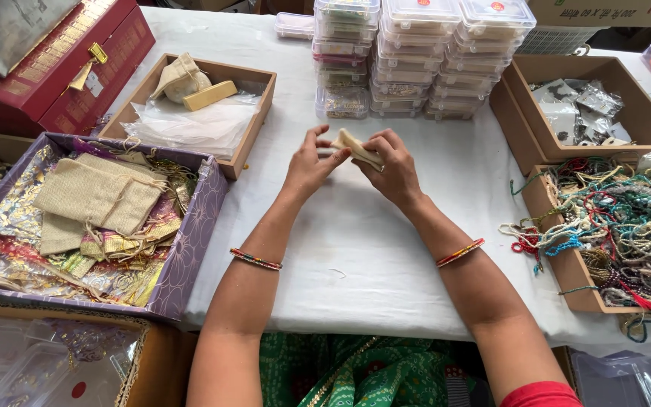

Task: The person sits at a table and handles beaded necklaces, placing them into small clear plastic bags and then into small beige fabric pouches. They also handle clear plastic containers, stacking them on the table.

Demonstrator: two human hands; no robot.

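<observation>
Both of my hands meet over the middle of the white tablecloth [356,249]. My left hand [312,164] and my right hand [392,167] pinch a small beige cloth pouch [356,146] between their fingertips, holding it just above the cloth. Each wrist wears a coloured bangle. A stack of clear plastic boxes [416,56] stands right behind the pouch.
At left sits a purple box [197,226] with burlap pouches [99,194] and shiny wrappers. A wooden tray [246,124] with plastic bags is behind it, beside a red case [54,71]. Right: wooden trays, one with packets [646,120], one with tangled bead strings [627,226].
</observation>
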